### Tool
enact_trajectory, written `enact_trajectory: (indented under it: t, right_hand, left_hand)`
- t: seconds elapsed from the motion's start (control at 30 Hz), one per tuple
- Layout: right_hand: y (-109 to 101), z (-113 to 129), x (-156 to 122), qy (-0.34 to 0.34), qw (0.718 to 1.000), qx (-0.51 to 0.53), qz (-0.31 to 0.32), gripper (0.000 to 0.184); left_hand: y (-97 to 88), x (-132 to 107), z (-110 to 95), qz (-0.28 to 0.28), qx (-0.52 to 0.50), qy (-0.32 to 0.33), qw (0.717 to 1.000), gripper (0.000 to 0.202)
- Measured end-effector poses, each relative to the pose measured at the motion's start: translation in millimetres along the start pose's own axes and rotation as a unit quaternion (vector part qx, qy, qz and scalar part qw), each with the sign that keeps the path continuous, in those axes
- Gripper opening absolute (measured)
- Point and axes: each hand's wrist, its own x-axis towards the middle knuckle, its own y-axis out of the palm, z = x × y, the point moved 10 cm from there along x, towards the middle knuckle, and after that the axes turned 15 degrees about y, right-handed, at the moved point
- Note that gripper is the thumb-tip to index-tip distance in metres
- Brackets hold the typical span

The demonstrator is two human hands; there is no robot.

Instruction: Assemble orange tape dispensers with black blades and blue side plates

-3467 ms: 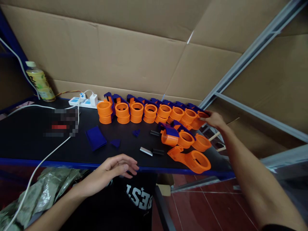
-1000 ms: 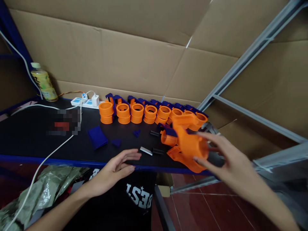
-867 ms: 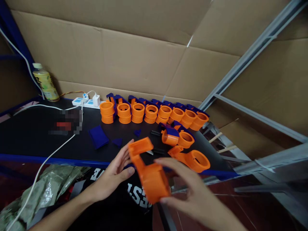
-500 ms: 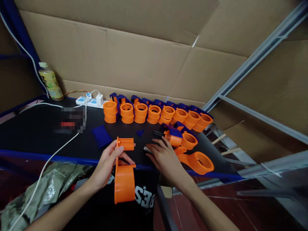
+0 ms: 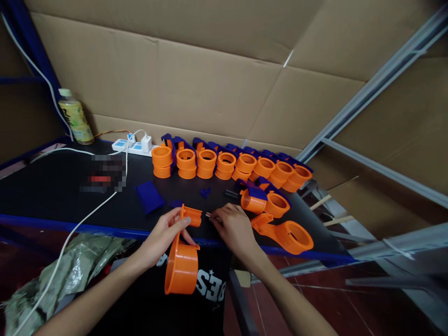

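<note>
My left hand is closed on the handle end of an orange plastic tape dispenser body, its wide ring hanging below past the table's front edge. To the right, my right hand pinches a small pale strip whose kind I cannot make out; its tip points at the dispenser's handle end. Another bare orange dispenser body lies just right of my right hand. Beyond that hand, a dark rod-like piece sits beside an orange dispenser with a blue part.
A row of orange and blue dispensers stands along the cardboard wall. Blue flat pieces and a small blue part lie mid-table. At the left are a power strip, a bottle and a white cable.
The dispenser body in my left hand has moved slightly right and tilted. My right hand has drawn its fingers together around the pale strip, bringing it closer to the dispenser.
</note>
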Motion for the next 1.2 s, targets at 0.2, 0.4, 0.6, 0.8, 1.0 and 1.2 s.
enact_trajectory:
  t: [0.2, 0.4, 0.6, 0.8, 1.0, 1.2]
  right_hand:
    - [-25, -8, 4, 0.039, 0.963, 0.267, 0.011, 0.01]
    - [-38, 14, 0, 0.004, 0.938, 0.342, 0.055, 0.009]
    - [-32, 24, 3, -0.019, 0.95, 0.307, 0.046, 0.008]
    - [-26, 36, 11, -0.037, 0.94, 0.334, 0.06, 0.01]
    - [-39, 10, 31, -0.025, 0.954, 0.299, -0.002, 0.025]
    - [-17, -30, 54, 0.055, 0.992, -0.108, -0.035, 0.027]
  left_hand:
    - [-0.2, 1, 2, 0.007, -0.003, 0.002, 1.0, 0.045]
    - [7.4, 0, 1, 0.035, 0.016, 0.005, 0.999, 0.043]
    - [14.1, -3, 2, 0.049, 0.014, -0.002, 0.999, 0.045]
    - [12.1, -3, 10, 0.048, -0.016, -0.031, 0.998, 0.049]
    - [6.8, -3, 3, 0.022, -0.064, -0.043, 0.997, 0.042]
    - [2.7, -3, -3, 0.017, -0.073, -0.051, 0.996, 0.041]
